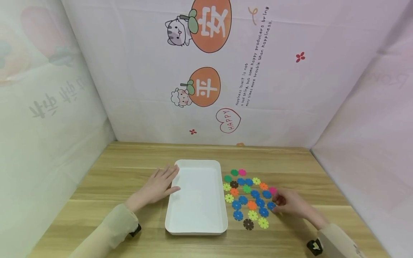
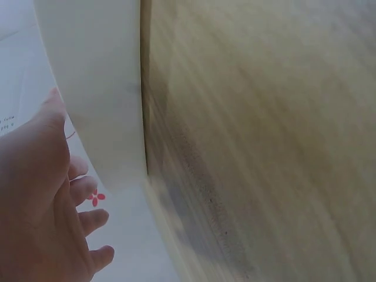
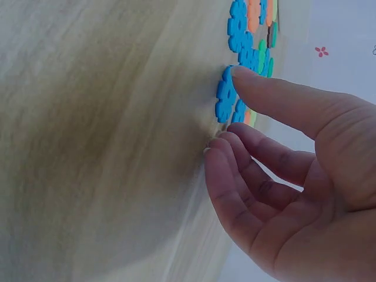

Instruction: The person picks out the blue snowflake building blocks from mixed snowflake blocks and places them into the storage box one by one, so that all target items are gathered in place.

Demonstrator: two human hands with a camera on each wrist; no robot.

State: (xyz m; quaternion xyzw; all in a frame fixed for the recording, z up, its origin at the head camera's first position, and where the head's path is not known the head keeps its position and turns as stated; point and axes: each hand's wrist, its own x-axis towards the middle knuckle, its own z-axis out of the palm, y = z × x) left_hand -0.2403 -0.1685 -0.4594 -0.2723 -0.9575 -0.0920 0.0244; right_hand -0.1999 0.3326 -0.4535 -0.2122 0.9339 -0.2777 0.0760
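My left hand lies along the left rim of a white tray, fingers spread and the thumb over its edge. In the left wrist view the fingers show beside the tray's outer wall. At the right edge of a group of colourful notched plastic discs, my right hand is lowered with its fingers loosely bent. Its thumb touches the rim of a blue disc, which appears flat on the table; the index fingertip is close to the opposite rim. A pink disc lies just beyond those fingers.
Blue, yellow, orange, green, pink and brown discs lie spread right of the tray, among them a brown disc near the front. The wooden table meets a printed white cloth wall at the back, with cloth walls at both sides.
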